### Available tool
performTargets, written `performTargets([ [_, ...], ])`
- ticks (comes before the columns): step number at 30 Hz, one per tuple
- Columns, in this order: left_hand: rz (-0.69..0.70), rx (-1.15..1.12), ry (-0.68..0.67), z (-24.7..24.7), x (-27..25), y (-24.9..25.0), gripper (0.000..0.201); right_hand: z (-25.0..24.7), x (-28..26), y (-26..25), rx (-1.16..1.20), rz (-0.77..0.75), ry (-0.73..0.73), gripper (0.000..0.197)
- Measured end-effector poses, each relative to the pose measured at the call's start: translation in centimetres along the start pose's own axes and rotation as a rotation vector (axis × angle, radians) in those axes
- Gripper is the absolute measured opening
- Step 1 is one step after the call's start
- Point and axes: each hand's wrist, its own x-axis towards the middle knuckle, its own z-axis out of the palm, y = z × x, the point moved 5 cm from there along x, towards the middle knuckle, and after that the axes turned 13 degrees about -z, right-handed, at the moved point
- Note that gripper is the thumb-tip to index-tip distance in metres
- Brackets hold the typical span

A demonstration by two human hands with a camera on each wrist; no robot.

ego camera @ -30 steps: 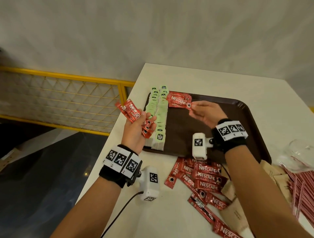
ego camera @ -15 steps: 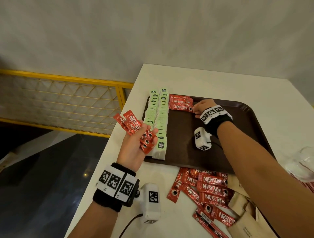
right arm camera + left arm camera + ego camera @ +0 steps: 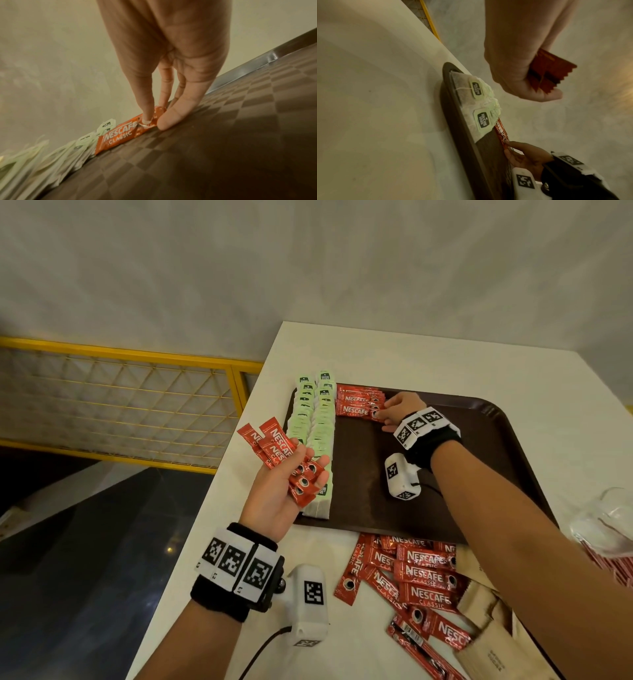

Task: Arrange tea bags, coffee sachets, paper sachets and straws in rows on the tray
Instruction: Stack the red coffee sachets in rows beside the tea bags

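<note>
My left hand (image 3: 274, 494) was palm up at the tray's (image 3: 496, 419) 9 o'clock edge, its fingers curled round a fanned bundle of red coffee sachets (image 3: 274, 446). From the left wrist view, that bundle's zigzag ends (image 3: 553, 73) stuck out past my thumb. My right hand (image 3: 399, 409) reached to the tray's 11 o'clock corner, where its fingertips (image 3: 147, 119) pinched the end of the nearest placed coffee sachet (image 3: 120, 136), which lay flat on the tray floor. That sachet was the closest to me in a short row of coffee sachets (image 3: 359, 404) lying crosswise, just beside the tea bags. The tea bags (image 3: 315, 433) ran in 2 overlapping rows along the tray's 9 o'clock side, from 12 o'clock toward 6 o'clock. On the white bench (image 3: 376, 350) at 6 o'clock of the tray lay a loose heap of coffee sachets (image 3: 411, 577), with brown paper sachets (image 3: 483, 611) touching its 3 o'clock side. At the bench's 3 o'clock edge I saw red-and-white straws (image 3: 613, 563) partly under crumpled clear plastic (image 3: 613, 515).
</note>
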Motion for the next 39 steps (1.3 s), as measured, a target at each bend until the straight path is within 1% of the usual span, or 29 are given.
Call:
performTargets([
  [2,-0.01,-0.003,-0.002,-0.1,0.0,-0.1,0.007,0.0,0.1,0.3,0.014,0.003,0.008,0.024],
  [5,-0.023,0.025,-0.008,-0.1,0.0,-0.1,0.011,-0.2,0.1,0.4,-0.031,-0.011,0.028,0.034],
  [8,-0.031,0.102,-0.015,0.1,0.0,-0.4,0.022,-0.6,-0.7,-1.3,-0.224,-0.144,0.048,0.047],
  [10,-0.032,0.147,-0.004,0.2,-0.1,-0.6,0.031,-0.4,-2.4,-3.7,-0.243,-0.271,0.004,0.049],
  [11,-0.034,0.163,-0.003,0.3,-0.1,-0.8,0.033,0.0,-3.6,-5.1,-0.184,-0.325,-0.063,0.048],
  [12,-0.034,0.176,-0.006,0.4,-0.1,-0.9,0.034,0.6,-5.1,-6.5,-0.089,-0.366,-0.168,0.044],
  [14,-0.036,0.197,-0.018,0.8,-0.2,-1.1,0.032,2.3,-8.7,-8.8,0.123,-0.393,-0.473,0.033],
  [15,-0.035,0.204,-0.025,1.0,-0.2,-1.1,0.03,3.1,-10.3,-9.5,0.159,-0.41,-0.617,0.025],
  [16,-0.03,0.205,-0.034,1.2,-0.3,-1.1,0.03,3.7,-11.5,-10.0,0.135,-0.446,-0.718,0.017],
  [17,-0.026,0.203,-0.036,1.2,-0.3,-1.0,0.031,4.0,-12.2,-10.2,0.097,-0.489,-0.763,0.008],
  [18,-0.022,0.2,-0.034,1.2,-0.3,-1.0,0.033,4.2,-12.4,-10.2,0.08,-0.522,-0.762,0.003],
  [20,-0.019,0.204,-0.023,0.9,-0.3,-0.9,0.037,4.1,-12.4,-9.8,0.146,-0.509,-0.728,0.004],
  [22,-0.007,0.22,0.002,0.4,-0.2,-0.8,0.037,3.5,-12.0,-9.3,0.271,-0.443,-0.665,0.019],
  [24,0.02,0.208,0.032,-0.2,-0.2,-0.3,0.028,2.7,-11.8,-9.1,0.344,-0.406,-0.615,0.028],
  [25,0.032,0.184,0.039,-0.3,-0.2,-0.1,0.021,2.5,-12.0,-9.1,0.334,-0.405,-0.62,0.029],
  [27,0.053,0.15,0.042,-0.3,-0.2,0.5,0.013,2.4,-12.5,-9.3,0.215,-0.414,-0.673,0.024],
  [28,0.06,0.161,0.041,-0.2,-0.2,0.7,0.013,2.6,-12.9,-9.4,0.159,-0.417,-0.699,0.023],
  [29,0.062,0.184,0.031,0.2,-0.2,0.7,0.015,2.8,-13.3,-9.5,0.122,-0.428,-0.716,0.026],
  [31,0.062,0.233,-0.005,0.9,-0.2,0.4,0.019,3.5,-13.6,-9.7,0.096,-0.476,-0.72,0.034],
  [32,0.061,0.241,-0.021,1.1,-0.2,0.2,0.019,3.7,-13.7,-9.7,0.097,-0.501,-0.712,0.034],
  [35,0.058,0.172,-0.023,1.3,0.0,0.4,0.017,3.4,-13.7,-9.2,0.148,-0.511,-0.675,0.028],
  [37,0.065,0.072,0.002,0.9,0.2,0.9,0.011,2.7,-13.9,-8.4,0.173,-0.484,-0.667,0.019],
  [39,0.072,0.007,0.024,0.5,0.5,1.2,0.009,2.3,-14.1,-7.4,0.222,-0.442,-0.668,0.011],
])
